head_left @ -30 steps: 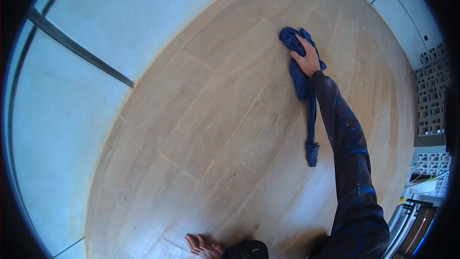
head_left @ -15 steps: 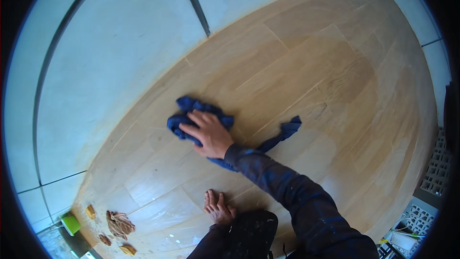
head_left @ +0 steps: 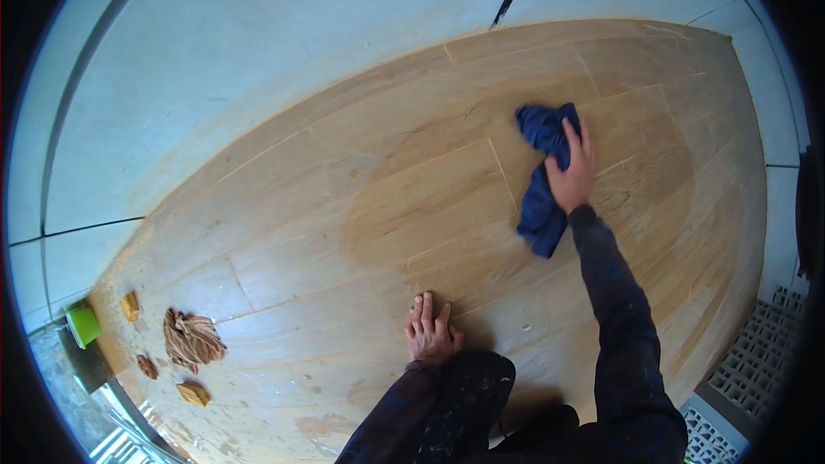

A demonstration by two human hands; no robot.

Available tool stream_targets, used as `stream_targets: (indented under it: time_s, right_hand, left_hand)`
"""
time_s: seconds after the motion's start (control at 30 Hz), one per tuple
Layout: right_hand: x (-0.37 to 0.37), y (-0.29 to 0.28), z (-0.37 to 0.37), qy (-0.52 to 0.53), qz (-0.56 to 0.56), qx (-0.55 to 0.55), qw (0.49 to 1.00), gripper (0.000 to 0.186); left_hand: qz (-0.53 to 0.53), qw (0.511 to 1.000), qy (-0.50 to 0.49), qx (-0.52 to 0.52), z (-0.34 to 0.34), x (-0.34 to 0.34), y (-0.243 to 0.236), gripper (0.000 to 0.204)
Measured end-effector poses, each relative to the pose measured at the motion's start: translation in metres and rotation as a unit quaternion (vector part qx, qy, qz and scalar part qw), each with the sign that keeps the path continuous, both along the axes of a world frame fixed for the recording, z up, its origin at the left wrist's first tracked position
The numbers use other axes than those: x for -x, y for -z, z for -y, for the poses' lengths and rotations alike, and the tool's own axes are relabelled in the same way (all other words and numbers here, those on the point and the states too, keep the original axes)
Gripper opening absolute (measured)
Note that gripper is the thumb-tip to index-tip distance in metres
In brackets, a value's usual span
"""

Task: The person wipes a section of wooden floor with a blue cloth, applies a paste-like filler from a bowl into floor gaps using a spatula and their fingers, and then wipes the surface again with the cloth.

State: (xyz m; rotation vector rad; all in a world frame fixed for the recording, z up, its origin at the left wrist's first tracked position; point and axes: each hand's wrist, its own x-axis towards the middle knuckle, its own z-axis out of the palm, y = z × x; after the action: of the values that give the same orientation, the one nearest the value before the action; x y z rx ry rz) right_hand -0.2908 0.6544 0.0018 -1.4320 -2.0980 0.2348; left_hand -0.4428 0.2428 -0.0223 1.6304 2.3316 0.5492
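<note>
A dark blue cloth (head_left: pixel 540 216) lies bunched on the wood-look plank floor (head_left: pixel 421 198), right of the middle. On its right side rests my right hand (head_left: pixel 575 174), pressing and gripping the fabric, with part of the cloth sticking out above and below the fingers. My left hand (head_left: pixel 432 337) leans on the floor nearer to me, beside my dark-clad knee (head_left: pixel 471 395). Its fingers are stretched out and it holds nothing. The floor around the cloth carries brownish, smeared-looking patches and pale joint lines.
White wall panels (head_left: pixel 275 60) with dark joints border the floor's far side. At left lie a crumpled brown cloth (head_left: pixel 193 341), yellowish sponge-like pieces (head_left: pixel 193 393) and a small brown lump (head_left: pixel 147 366). A bright green object (head_left: pixel 83 325) stands at the corner. Perforated blocks (head_left: pixel 756 339) are at right.
My right hand has swept the blue cloth from the left-middle to the right across the floor. The view has shifted too, and my left hand still lies flat on the floor.
</note>
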Motion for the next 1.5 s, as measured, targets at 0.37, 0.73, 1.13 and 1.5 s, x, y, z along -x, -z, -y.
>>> stream_targets:
  time_s: [0.37, 0.73, 1.13, 1.5]
  right_hand:
    - [0.07, -0.018, 0.055, -0.232, 0.017, 0.107, 0.967, 0.07]
    - [-0.004, -0.014, 0.157, -0.187, 0.053, 0.069, 0.979, 0.066]
    - [0.173, 0.017, 0.108, -0.159, -0.016, 0.023, 0.987, 0.063]
    - [0.299, -0.005, 0.417, -0.623, -0.01, 0.163, 0.765, 0.056]
  left_hand:
    - [0.007, 0.999, -0.008, -0.04, -0.012, -0.002, 0.001, 0.055]
    - [0.02, 1.0, -0.019, 0.002, -0.002, 0.001, 0.004, 0.053]
    - [0.088, 0.996, 0.03, 0.016, -0.006, 0.006, -0.012, 0.057]
    - [0.109, 0.96, 0.128, -0.224, -0.009, -0.02, -0.011, 0.054]
